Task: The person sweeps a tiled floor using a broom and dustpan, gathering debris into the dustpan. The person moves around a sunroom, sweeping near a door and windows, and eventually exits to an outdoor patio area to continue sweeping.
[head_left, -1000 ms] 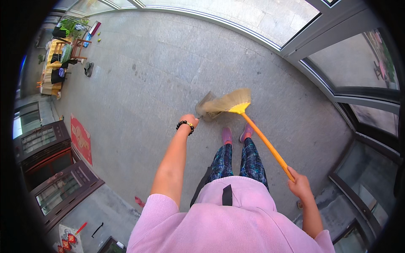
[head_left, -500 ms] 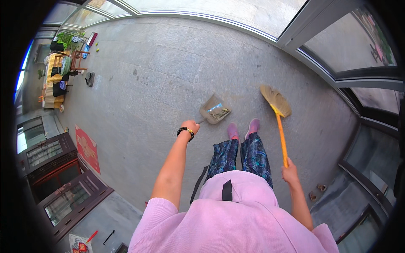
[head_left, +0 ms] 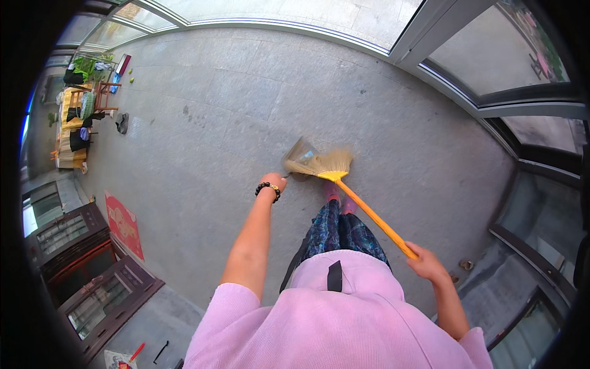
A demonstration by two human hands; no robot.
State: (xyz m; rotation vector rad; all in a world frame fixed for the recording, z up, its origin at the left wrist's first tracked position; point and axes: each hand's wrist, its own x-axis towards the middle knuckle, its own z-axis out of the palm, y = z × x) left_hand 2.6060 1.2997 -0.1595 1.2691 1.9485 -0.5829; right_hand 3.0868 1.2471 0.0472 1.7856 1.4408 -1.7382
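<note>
My left hand (head_left: 274, 180), with a dark beaded bracelet at the wrist, is closed round the handle of a grey dustpan (head_left: 299, 149). The pan is low in front of my feet, and its inside is largely covered by the broom. My right hand (head_left: 426, 262) grips the yellow handle of a broom (head_left: 375, 216). The handle slants up and left from that hand. Its tan bristles (head_left: 329, 162), smeared by motion, spread across the dustpan's near side. Whether they touch the pan cannot be made out.
Grey stone tiles (head_left: 203, 160) make up the floor. Glass panels in a pale frame (head_left: 393, 56) run along the far and right sides. At far left are a wooden chair (head_left: 107, 92), dark shoes (head_left: 122, 123) and a red mat (head_left: 125, 226). Small brown shoes (head_left: 466, 264) lie at right.
The broom head has swung left from the right-hand floor over to the dustpan, and its handle now slants. The left hand holds the dustpan in nearly the same place.
</note>
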